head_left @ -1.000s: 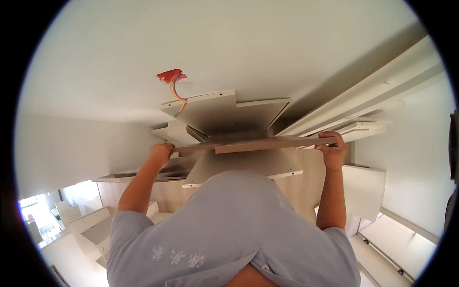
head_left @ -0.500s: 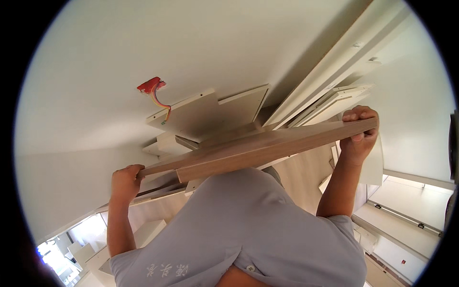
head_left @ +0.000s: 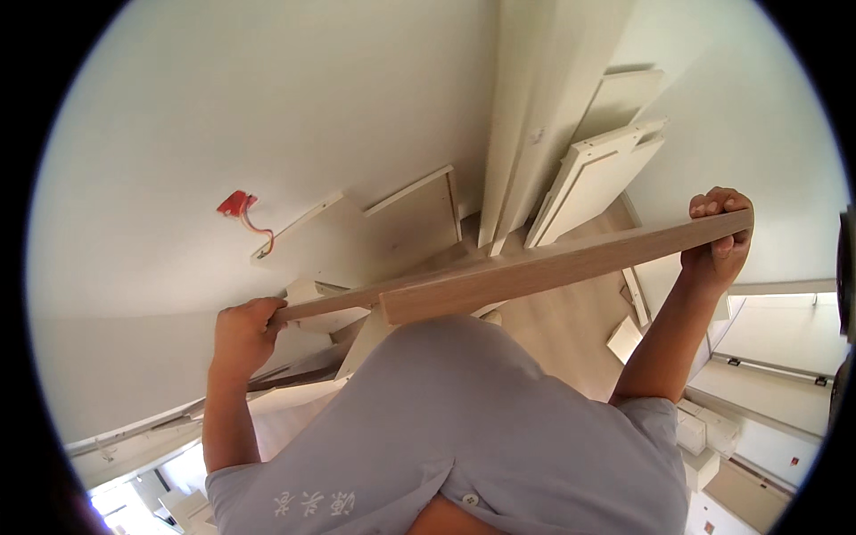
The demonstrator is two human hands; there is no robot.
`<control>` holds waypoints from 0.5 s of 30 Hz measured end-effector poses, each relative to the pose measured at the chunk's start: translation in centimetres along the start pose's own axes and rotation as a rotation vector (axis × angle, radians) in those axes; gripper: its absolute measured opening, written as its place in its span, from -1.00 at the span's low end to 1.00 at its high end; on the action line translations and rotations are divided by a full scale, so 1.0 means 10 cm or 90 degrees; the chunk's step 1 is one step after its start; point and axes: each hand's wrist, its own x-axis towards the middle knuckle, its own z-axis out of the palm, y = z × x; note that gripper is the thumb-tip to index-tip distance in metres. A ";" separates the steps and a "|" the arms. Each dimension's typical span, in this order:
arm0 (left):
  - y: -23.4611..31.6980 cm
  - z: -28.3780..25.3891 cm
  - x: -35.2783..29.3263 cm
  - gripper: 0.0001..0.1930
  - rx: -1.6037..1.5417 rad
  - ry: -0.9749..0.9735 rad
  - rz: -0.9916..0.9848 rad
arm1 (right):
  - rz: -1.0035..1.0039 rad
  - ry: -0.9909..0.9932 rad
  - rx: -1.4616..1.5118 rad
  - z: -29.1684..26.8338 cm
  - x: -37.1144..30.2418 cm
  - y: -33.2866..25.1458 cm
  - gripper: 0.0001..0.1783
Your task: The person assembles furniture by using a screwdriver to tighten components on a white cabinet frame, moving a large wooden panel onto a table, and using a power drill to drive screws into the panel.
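A long brown wood-grain board (head_left: 535, 272) spans the space in front of my chest, its narrow edge facing me. Its right end sits higher in the picture than its left. My left hand (head_left: 246, 335) is closed round the thinner left end, thumb along the top. At the opposite end, my right hand (head_left: 720, 234) grips the board with fingers curled over the far side and the thumb below. A notch or step shows in the board's edge toward the left. Part of its lower side is hidden by my grey shirt.
Cream panels (head_left: 410, 218) lean on the wall ahead, and more white panels (head_left: 593, 169) stand at the right beside a tall cream upright (head_left: 526, 116). Coloured wires hang from a red wall box (head_left: 236, 204). Boards lie on the wood floor (head_left: 562, 330). White cabinets (head_left: 767, 383) stand at right.
My view has turned, so the upright and leaning panels now stand steeper in the picture. Both hands still hold the board, which sits slightly farther right and tilts a little more.
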 end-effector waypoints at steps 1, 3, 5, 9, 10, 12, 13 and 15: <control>0.13 0.02 0.08 -0.77 0.013 -0.002 0.014 | 0.003 0.007 0.001 -0.18 -0.01 -0.04 -0.29; 0.43 0.06 0.26 -0.77 0.026 -0.010 0.042 | -0.015 0.029 -0.002 -0.57 -0.06 -0.12 -0.29; 0.74 0.11 0.47 -0.74 0.026 -0.028 0.075 | -0.025 0.036 -0.002 -1.01 -0.14 -0.23 -0.28; 1.18 0.34 0.84 -0.80 0.008 -0.049 0.153 | -0.051 0.048 -0.064 -1.64 -0.27 -0.65 -0.28; 1.29 0.40 0.93 -0.81 0.006 -0.050 0.175 | -0.050 0.051 -0.082 -1.74 -0.30 -0.76 -0.29; 1.49 0.55 1.11 -0.82 0.005 -0.042 0.222 | -0.064 0.066 -0.104 -1.98 -0.39 -0.96 -0.29; 1.58 0.65 1.21 -0.82 0.007 -0.033 0.246 | -0.065 0.087 -0.119 -2.08 -0.43 -1.06 -0.29; 1.79 0.85 1.42 -0.82 0.008 -0.050 0.278 | -0.067 0.094 -0.162 -2.26 -0.56 -1.24 -0.42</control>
